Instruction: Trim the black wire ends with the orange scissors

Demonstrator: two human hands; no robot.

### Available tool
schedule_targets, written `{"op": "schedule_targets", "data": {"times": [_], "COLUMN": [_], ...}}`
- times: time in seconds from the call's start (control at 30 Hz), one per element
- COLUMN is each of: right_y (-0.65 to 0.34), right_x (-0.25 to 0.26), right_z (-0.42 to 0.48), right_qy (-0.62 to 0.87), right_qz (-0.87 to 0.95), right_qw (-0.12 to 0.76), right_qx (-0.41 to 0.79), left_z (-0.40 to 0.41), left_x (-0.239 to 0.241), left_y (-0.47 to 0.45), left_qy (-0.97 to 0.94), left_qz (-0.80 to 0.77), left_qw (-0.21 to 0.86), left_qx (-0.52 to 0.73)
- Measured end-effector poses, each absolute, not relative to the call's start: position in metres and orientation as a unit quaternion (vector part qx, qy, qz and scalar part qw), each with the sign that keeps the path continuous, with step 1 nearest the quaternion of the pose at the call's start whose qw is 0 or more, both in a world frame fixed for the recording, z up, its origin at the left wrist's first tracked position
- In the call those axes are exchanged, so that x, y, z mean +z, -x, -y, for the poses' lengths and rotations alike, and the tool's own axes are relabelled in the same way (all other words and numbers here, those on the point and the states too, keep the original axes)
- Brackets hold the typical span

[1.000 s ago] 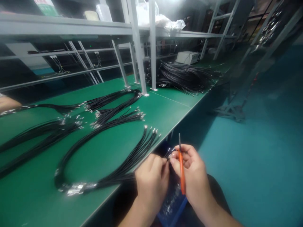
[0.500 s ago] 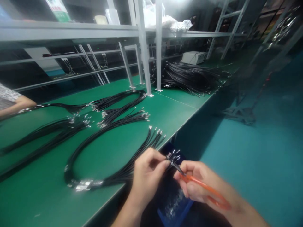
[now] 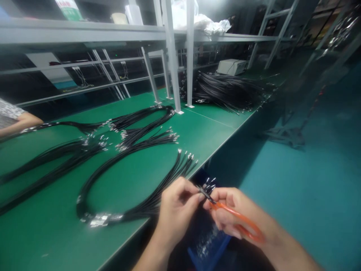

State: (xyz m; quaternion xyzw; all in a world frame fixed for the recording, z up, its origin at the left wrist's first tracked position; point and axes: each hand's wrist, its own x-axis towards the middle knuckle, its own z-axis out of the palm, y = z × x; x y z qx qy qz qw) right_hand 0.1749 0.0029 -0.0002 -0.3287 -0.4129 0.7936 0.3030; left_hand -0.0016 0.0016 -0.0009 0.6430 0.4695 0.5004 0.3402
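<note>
Past the table's front edge, my left hand [image 3: 177, 210] pinches a black cable near its end; several cable ends with pale tips [image 3: 209, 183] poke out beyond the fingers. My right hand [image 3: 235, 212] is closed around orange-handled scissors [image 3: 234, 212], whose dark blades lie against the cable at my left fingertips. Whether the blades are parted is too small to tell. The held cables belong to a black cable bundle [image 3: 97, 177] that curves in a loop on the green table [image 3: 126, 184], wrapped with a shiny band [image 3: 103, 219] near the bottom.
Below my hands sits a blue bin [image 3: 210, 244] with small pale scraps. More cable bundles [image 3: 56, 162] lie to the left, and a large cable pile [image 3: 225, 90] farther back. Metal posts [image 3: 172, 60] rise from the table. Another person's arm [image 3: 26, 121] rests at the left edge.
My right hand and the scissors have shifted slightly left and up, bringing the blades closer to my left fingertips. My left hand has hardly moved.
</note>
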Motion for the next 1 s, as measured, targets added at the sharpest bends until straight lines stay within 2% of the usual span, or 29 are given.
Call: {"op": "schedule_targets", "data": {"times": [0.23,0.33,0.43,0.53,0.6,0.83,1.0], "right_y": [-0.178,-0.187,-0.193,-0.188,-0.18,-0.146,-0.145], "right_x": [0.008,0.006,0.002,0.001,0.002,-0.026,-0.06], "right_z": [0.003,0.003,0.0,-0.001,-0.001,-0.018,-0.022], "right_qy": [0.417,0.411,0.47,0.527,0.538,0.548,0.55], "right_qz": [0.462,0.475,0.47,0.475,0.499,0.646,0.628], "right_qw": [0.275,0.313,0.385,0.435,0.449,0.334,0.32], "right_qx": [0.733,0.712,0.64,0.554,0.511,0.414,0.448], "left_z": [0.0,-0.003,-0.008,-0.009,-0.005,0.01,-0.022], "left_x": [-0.006,-0.012,-0.025,-0.045,-0.059,-0.057,-0.048], "left_y": [0.002,-0.003,-0.007,-0.003,0.001,0.018,0.024], "left_qy": [-0.647,-0.694,-0.789,-0.788,-0.782,-0.796,-0.7], "left_qz": [-0.484,-0.5,-0.509,-0.585,-0.603,-0.585,-0.686], "left_qw": [0.33,0.308,0.207,0.068,0.045,0.072,0.03], "left_qx": [0.489,0.417,0.276,0.178,0.147,0.136,0.197]}}
